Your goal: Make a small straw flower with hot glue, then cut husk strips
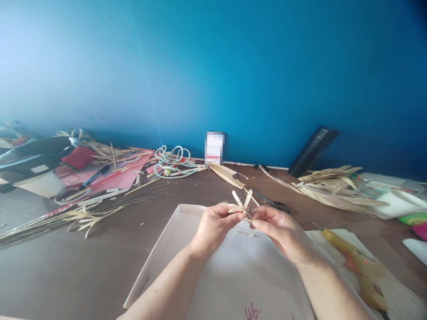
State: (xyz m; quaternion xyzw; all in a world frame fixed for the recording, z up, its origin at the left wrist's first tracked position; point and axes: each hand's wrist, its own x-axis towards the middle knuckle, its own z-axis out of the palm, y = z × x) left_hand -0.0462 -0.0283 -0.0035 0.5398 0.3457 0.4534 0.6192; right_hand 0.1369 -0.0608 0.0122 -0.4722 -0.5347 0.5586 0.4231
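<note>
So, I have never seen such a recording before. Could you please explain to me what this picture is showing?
There is no machine here: one camera, worn on a person's head, looks forward and down at the person's bare hands. The left hand pinches a small piece of pale, spread strips; the right hand is close at its base, its exact hold unclear. Below is a shallow white tray on a brown table. To the right, a yellow glue gun lies on a paper sheet; farther back, to the left, is a coiled pale cord.
</note>
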